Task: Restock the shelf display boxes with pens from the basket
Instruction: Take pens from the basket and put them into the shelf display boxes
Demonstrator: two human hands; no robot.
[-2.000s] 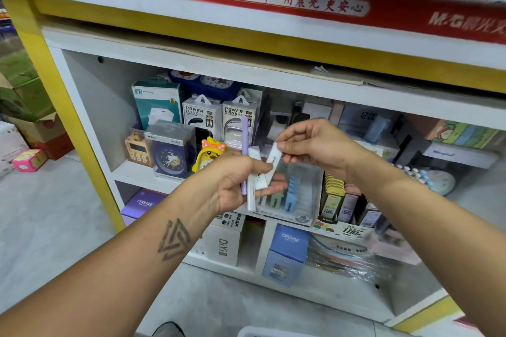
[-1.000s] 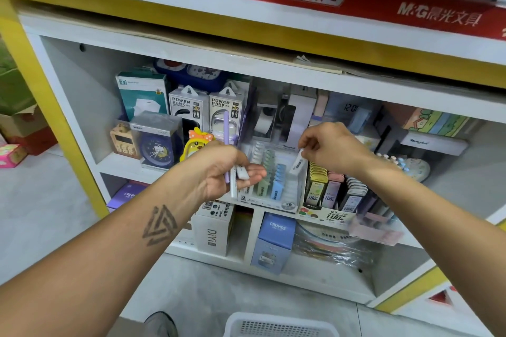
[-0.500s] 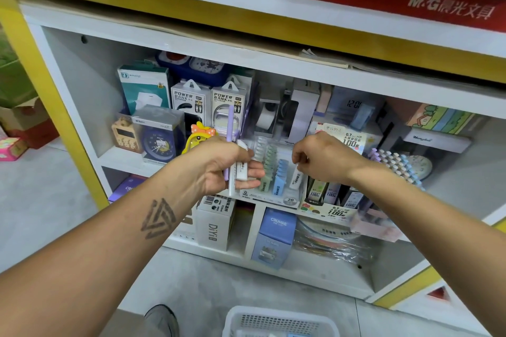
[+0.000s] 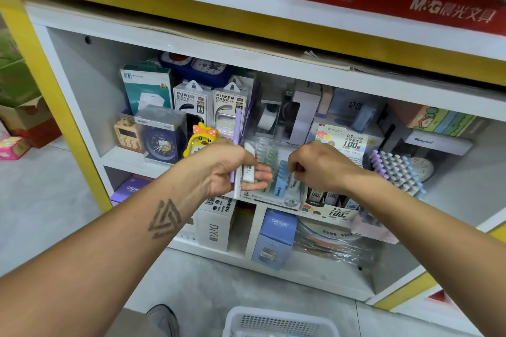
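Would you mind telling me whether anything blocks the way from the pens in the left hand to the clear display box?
Nothing visible does. The left hand holds the pens right in front of the clear display box. The right hand is at the box's right side, fingers down among its packs.

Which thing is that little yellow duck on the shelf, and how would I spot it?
Look in the white shelf compartment under the red banner. Just above the left hand, beside the boxed blue alarm clock, stands the yellow duck item. It alone is bright yellow with an orange polka-dot bow; its neighbours are plain boxes.
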